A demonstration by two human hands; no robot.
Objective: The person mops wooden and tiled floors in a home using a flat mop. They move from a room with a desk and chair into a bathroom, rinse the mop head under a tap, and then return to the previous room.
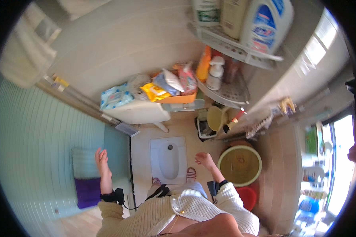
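Observation:
Both hands are held out in front of my body, palms bare, over a white squat toilet (pixel 169 161) set in the floor. My left hand (pixel 102 161) holds nothing, and its fingers are apart; behind it is a pale green ribbed panel (pixel 47 124) with a purple-and-pale cloth or mat (pixel 87 189). Also holding nothing, my right hand (pixel 204 160) has its fingers loosely bent and apart. It is nearest to a round tub (pixel 240 147) of yellowish-looking liquid, apparently without touching it. A strapped black device is on each wrist.
A white cistern (pixel 136 114) bears wipe packs (pixel 116 96) and an orange box (pixel 178 99) of packets. A bin (pixel 206 131) and a cream dipper (pixel 215 117) stand below corner shelves (pixel 225 38) with bottles. A red basin (pixel 247 197) sits beside the tub. Right: a bright window.

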